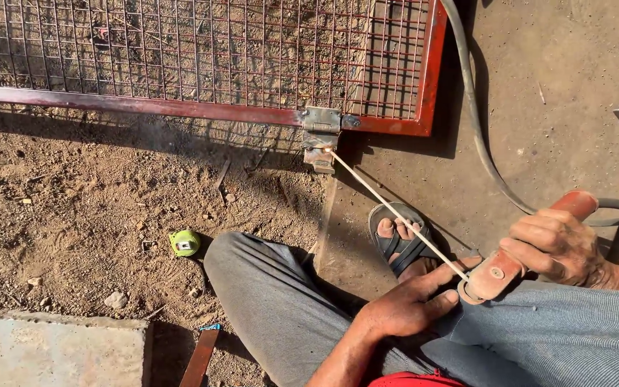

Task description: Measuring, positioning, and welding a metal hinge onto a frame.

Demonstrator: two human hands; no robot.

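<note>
**Welding rod set against a hinge on a red mesh gate**

The right hand (557,244) grips the reddish electrode holder (499,271), fingers wrapped fully around its handle, at the right edge of the view above a grey-trousered knee. A grey cable (476,122) runs from the holder's rear up across the concrete floor (553,86) toward the top edge. The left hand (402,308) rests on the other leg just beside the holder's clamp, its fingers loosely spread, with the thumb and index finger touching the welding rod (395,211) near the clamp. The rod slants up and left, its tip meeting the metal hinge (322,132) at the bottom rail of the red mesh gate (180,107), near the gate's lower right corner. A sandalled foot (399,240) sits on the concrete under the rod. On the dirt ground (73,215) to the left lies a green tape measure (185,243), well apart from both hands. A concrete slab (51,355) fills the lower left corner.
</note>
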